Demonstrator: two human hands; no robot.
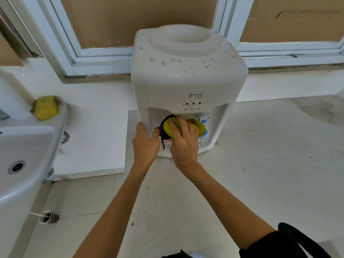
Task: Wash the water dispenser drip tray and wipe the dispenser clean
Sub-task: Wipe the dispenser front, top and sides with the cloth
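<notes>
While the water dispenser (188, 79) is steadied by the left hand (146, 144), a yellow cloth (195, 126) is pressed into its tap recess, clasped in the right hand (183, 144) grip.

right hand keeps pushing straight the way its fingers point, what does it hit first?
The right hand already presses the yellow cloth into the tap recess of the dispenser. Straight on, it likely meets the recess back wall or the blue tap; depth unclear.

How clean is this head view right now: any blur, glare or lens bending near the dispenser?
Head view: wide-angle bending curves the window frame and sink; light is soft and even, with no hard glare on the dispenser; its top stains read sharply; the right hand and yellow cloth look only slightly soft; the sponge is a bit smeared.
</notes>
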